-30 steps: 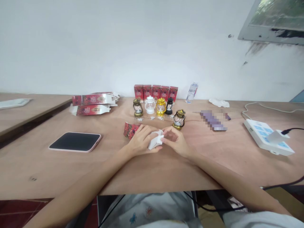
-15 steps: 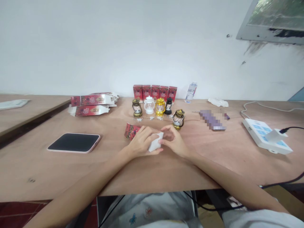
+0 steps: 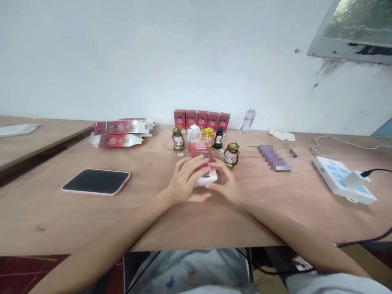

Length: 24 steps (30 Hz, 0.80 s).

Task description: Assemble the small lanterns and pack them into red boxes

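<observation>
A red printed cardboard box (image 3: pixel 200 149) with a white lower end stands tilted between my two hands. My left hand (image 3: pixel 187 177) wraps its left side, fingers lying across the printed front. On the right side, my right hand (image 3: pixel 225 179) grips the box by its lower edge, thumb near the white end. Just beyond the hands stand small lanterns: a bronze lantern (image 3: pixel 178 139), a white lantern (image 3: pixel 194 132), a gold lantern (image 3: pixel 208 134) and a black lantern (image 3: pixel 219 138). Another bronze lantern (image 3: pixel 231 155) is close to my right fingers. The box hides part of the row.
Several upright red boxes (image 3: pixel 179 118) line the wall, with a bottle (image 3: pixel 247 121) to their right. Flattened boxes (image 3: pixel 119 127) are stacked at left behind a phone (image 3: pixel 96 182). A power strip (image 3: pixel 344 179) with cables lies at right, near white tissue (image 3: pixel 281 135).
The box has been turned in my hands from lying with its white end toward me to standing up, its printed red front now showing. Both hands keep hold of it.
</observation>
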Each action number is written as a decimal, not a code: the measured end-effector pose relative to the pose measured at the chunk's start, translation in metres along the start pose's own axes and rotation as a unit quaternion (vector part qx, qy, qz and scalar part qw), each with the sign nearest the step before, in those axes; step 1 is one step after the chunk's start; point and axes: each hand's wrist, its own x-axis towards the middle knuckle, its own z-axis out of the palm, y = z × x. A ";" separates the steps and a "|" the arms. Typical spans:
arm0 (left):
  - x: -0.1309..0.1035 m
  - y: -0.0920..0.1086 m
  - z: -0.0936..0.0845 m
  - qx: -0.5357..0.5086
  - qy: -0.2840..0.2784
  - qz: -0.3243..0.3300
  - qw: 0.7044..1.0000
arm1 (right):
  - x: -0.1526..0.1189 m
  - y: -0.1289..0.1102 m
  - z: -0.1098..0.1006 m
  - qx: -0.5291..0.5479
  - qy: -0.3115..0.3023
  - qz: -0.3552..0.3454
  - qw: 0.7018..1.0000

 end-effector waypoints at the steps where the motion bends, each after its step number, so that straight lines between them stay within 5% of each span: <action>1: 0.001 0.000 -0.001 0.016 0.009 -0.046 0.999 | -0.001 0.001 -0.001 -0.079 -0.003 -0.044 0.996; 5: 0.000 -0.005 -0.003 0.000 0.021 -0.242 0.970 | -0.006 -0.001 -0.004 -0.294 -0.095 -0.156 0.938; 9: -0.002 -0.012 -0.001 -0.066 -0.018 -0.314 0.947 | -0.005 -0.002 -0.004 -0.334 -0.146 -0.218 0.905; 11: -0.002 -0.014 -0.001 -0.078 -0.034 -0.310 0.947 | -0.002 0.002 -0.009 -0.361 -0.086 -0.227 0.901; 16: 0.005 -0.012 -0.006 -0.098 -0.085 -0.281 0.951 | 0.012 0.017 -0.037 -0.421 0.183 -0.141 0.877; 18: 0.006 -0.013 -0.005 -0.107 -0.089 -0.269 0.953 | 0.018 0.022 -0.050 -0.420 0.209 -0.091 0.878; 24: -0.012 -0.016 0.011 -0.133 -0.015 -0.260 0.956 | 0.025 0.030 -0.067 -0.326 0.163 0.007 0.931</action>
